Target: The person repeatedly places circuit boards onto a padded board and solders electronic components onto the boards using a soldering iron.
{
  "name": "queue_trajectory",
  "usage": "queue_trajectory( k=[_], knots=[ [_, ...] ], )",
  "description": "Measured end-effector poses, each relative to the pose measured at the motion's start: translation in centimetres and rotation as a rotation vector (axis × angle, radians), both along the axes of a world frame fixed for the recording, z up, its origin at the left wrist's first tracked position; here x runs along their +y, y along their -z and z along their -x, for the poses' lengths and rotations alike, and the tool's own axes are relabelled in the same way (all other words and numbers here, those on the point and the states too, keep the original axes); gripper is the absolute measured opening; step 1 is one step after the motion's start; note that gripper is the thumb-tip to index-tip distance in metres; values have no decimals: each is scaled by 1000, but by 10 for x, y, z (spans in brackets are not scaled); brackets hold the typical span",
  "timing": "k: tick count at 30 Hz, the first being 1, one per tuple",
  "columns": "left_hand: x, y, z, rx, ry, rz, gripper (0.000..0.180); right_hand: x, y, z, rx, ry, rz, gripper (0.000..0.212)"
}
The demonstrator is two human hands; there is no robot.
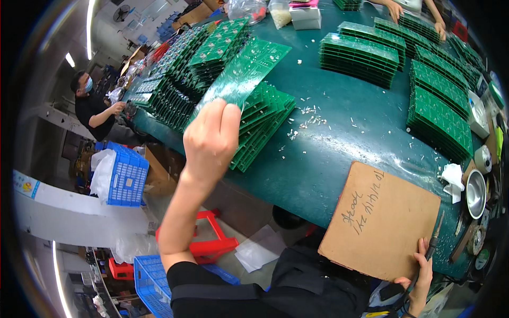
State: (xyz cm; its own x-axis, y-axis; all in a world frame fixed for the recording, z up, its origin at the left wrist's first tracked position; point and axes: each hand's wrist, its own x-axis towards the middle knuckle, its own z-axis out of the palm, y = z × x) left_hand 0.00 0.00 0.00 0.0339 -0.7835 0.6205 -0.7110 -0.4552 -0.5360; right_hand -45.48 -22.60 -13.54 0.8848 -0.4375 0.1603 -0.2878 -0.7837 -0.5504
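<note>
My left hand (213, 132) is closed on the near end of a green circuit board (246, 69), which it holds tilted above the table's left part. Under and beside that board lie a fanned stack of green boards (265, 119) and taller stacks of boards with parts on them (220, 45). Low on the right, my right hand (420, 278) is wrapped round a soldering iron (433, 241), its tip pointing away from me. Beside the iron, a brown cardboard sheet (379, 222) with handwriting lies at the table's near edge, close to my right fingers.
White scraps (310, 119) litter the green table (297, 159). Board stacks (360, 55) fill the far right, where another person's hands (395, 10) reach in. A metal bowl (475, 195) stands at the right edge. Left are a blue crate (127, 175), a red stool (212, 244) and a masked person (98, 106).
</note>
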Motion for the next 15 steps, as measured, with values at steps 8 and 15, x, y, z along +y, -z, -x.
queue_trajectory(
  k=[8,15],
  knots=[
    [57,27,-80,137,196,-235,17,10,-1,-4,-12,71,-52,71],
    [63,34,-76,499,269,126,15,10,1,-4,31,110,-63,51]
  ],
)
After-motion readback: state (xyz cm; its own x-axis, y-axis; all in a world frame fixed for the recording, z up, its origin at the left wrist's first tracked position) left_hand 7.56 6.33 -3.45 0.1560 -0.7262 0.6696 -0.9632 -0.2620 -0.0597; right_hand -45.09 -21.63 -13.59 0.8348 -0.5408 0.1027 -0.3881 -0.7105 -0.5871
